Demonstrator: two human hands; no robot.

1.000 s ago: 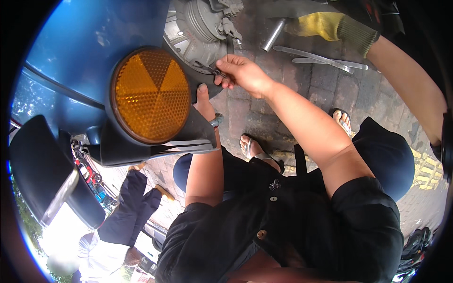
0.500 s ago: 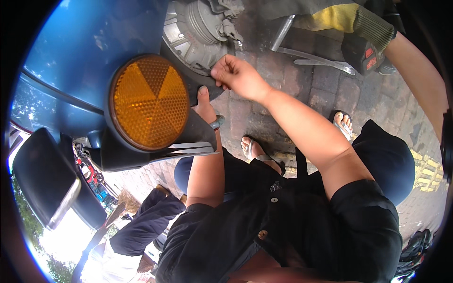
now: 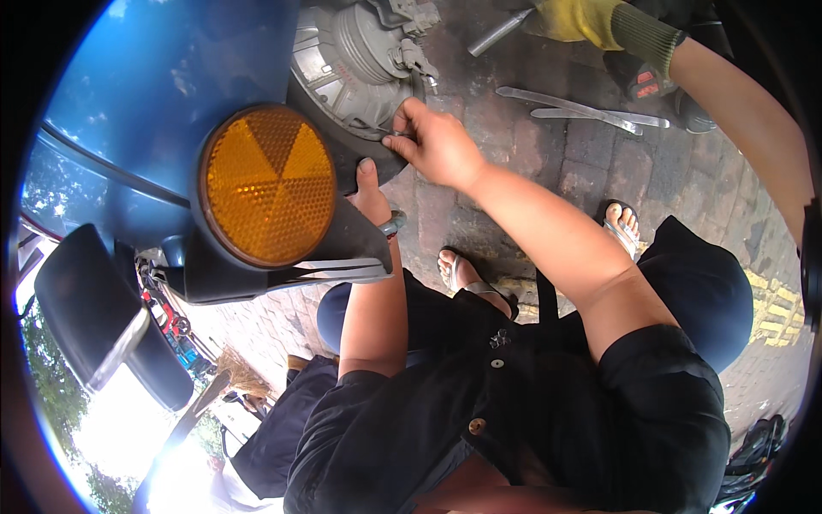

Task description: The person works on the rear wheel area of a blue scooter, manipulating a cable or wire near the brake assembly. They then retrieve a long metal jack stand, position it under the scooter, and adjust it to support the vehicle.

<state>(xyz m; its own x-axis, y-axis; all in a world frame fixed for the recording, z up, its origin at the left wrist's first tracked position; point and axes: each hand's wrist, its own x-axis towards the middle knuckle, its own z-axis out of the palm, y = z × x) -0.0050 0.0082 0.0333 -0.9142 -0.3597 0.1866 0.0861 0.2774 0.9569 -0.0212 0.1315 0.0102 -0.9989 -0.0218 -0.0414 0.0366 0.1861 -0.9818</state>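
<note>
A black tyre (image 3: 342, 141) sits on a grey metal wheel hub (image 3: 364, 64) beside the blue bodywork (image 3: 163, 103) of a scooter-like vehicle. My right hand (image 3: 441, 147) is at the tyre's inner edge by the hub. Its thumb and forefinger are pinched round something thin that I cannot make out. Just below, my left hand (image 3: 370, 195) has its thumb upright against the tyre. Its other fingers are hidden behind the thumb and the black fender. A round amber reflector (image 3: 270, 184) stands left of that hand.
At the upper right, another person's yellow-gloved hand (image 3: 582, 19) holds a metal tube (image 3: 498, 34). Two flat metal levers (image 3: 556, 104) lie crossed on the brick paving, near a dark tool with red marking (image 3: 644, 84). A black mirror-like part (image 3: 86, 300) juts out at the left.
The other person's gloved hand has moved up and left with the metal tube, away from the levers. My right hand has shifted slightly left and down. The dark-trousered person at lower left has moved.
</note>
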